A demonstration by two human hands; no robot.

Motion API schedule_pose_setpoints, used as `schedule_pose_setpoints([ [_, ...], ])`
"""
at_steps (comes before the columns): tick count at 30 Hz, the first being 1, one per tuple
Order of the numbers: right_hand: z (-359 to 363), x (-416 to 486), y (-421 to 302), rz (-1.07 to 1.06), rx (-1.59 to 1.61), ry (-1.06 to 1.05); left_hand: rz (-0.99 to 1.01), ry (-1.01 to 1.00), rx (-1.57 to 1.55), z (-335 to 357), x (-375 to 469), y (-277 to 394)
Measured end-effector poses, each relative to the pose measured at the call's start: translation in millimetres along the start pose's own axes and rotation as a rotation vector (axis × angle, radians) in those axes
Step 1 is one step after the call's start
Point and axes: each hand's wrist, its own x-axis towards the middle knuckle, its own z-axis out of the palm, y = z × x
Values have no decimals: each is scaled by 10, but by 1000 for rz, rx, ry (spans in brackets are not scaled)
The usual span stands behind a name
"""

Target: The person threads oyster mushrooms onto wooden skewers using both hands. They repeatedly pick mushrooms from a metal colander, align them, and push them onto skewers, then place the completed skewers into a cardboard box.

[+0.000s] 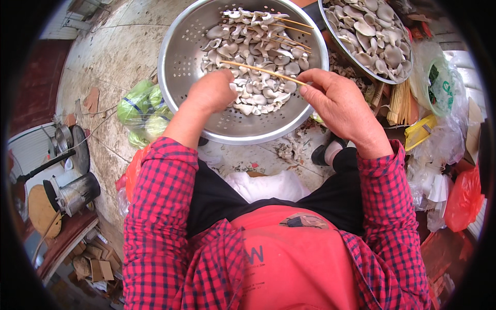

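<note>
A large steel colander (182,89) stands before me, with oyster mushrooms (259,95) heaped in it. Skewers threaded with mushrooms (252,23) lie across the heap at the far side, their bare wooden ends pointing right. My right hand (337,100) pinches one end of a bare wooden skewer (263,71) between thumb and fingers, above the mushrooms. My left hand (215,89) is curled over the colander's left part, just below the skewer's other end; its fingertips are hidden, so whether it holds a mushroom cannot be told.
A steel bowl of more oyster mushrooms (368,35) stands at the upper right, with a bundle of wooden skewers (399,102) beneath it. Bagged green vegetables (141,108) lie left of the colander. A yellow packet (420,131) and plastic bags (445,135) sit at right.
</note>
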Motion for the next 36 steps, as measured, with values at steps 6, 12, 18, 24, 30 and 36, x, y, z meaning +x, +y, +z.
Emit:
schedule_pose_setpoints([
  [6, 41, -43, -60, 8, -33, -33, 61, 9, 283, 282, -16, 129],
  [12, 74, -20, -80, -20, -31, -2, 98, 130, 233, 366, 141, -60],
  [18, 85, 12, -49, -57, -22, 42, 54, 213, 186, 213, 145, -142],
  [24, 37, 34, -53, -76, 35, 170, -61, 130, -671, -265, 56, -100],
  [30, -155, 104, 27, 22, 152, 289, 67, 57, -1315, -438, -169, 19],
  [36, -122, 75, -24, -37, 78, 227, 208, 71, -1587, -432, -232, 17],
])
